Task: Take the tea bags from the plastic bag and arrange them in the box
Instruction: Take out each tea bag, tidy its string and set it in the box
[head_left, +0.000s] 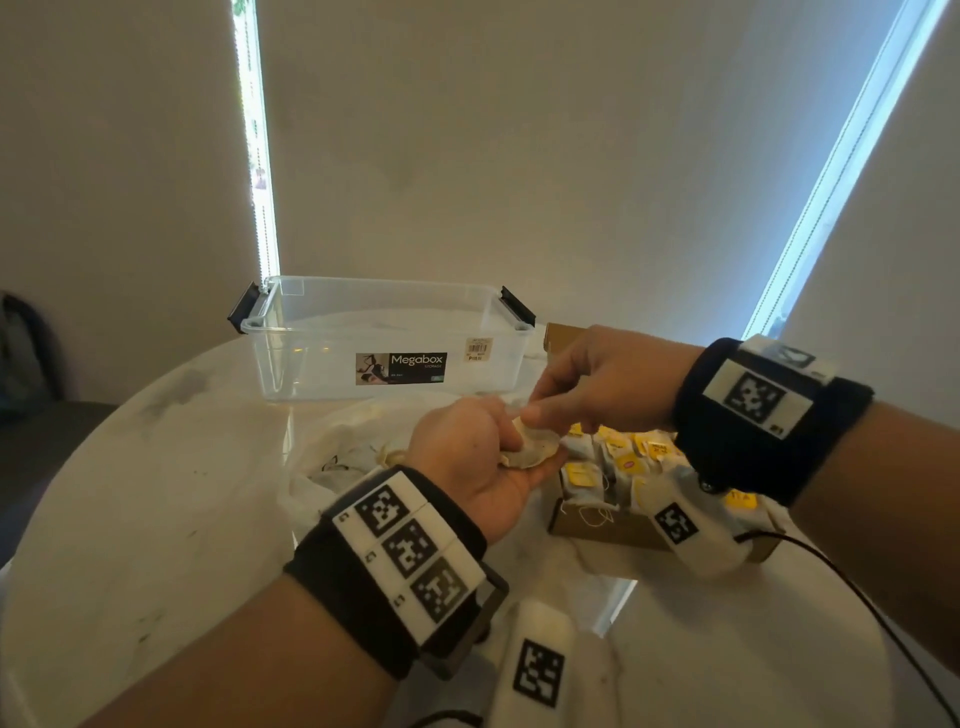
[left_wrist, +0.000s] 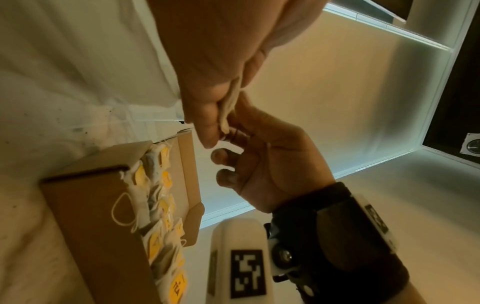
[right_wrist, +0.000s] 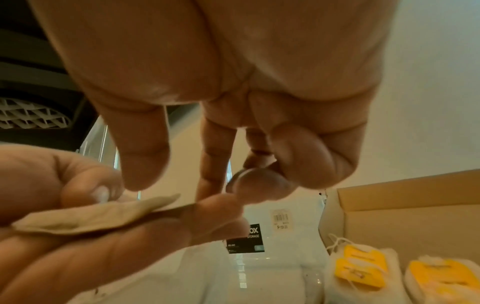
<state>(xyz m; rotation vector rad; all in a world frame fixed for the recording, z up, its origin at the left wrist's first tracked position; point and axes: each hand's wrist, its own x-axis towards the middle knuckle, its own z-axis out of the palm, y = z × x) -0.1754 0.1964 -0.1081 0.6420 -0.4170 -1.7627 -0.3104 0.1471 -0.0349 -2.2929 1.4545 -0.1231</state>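
My left hand (head_left: 511, 460) holds a flat beige tea bag (head_left: 535, 451) between thumb and fingers, just left of the cardboard box (head_left: 613, 531). My right hand (head_left: 540, 410) reaches in from the right, its thumb on top of the bag and forefinger at its edge, pinching it. In the right wrist view the tea bag (right_wrist: 98, 216) lies across the left fingers (right_wrist: 103, 257). The left wrist view shows the tea bag (left_wrist: 231, 102) edge-on where both hands meet. Rows of tea bags with yellow tags (head_left: 623, 460) stand in the box. The crumpled white plastic bag (head_left: 343, 441) lies left of the hands.
A clear Megabox tub (head_left: 384, 338) with black latches stands open at the back of the round white table (head_left: 156, 493). A black cable (head_left: 857, 587) runs across the table's right side. The cardboard box's flap (right_wrist: 402, 197) stands raised on its far side.
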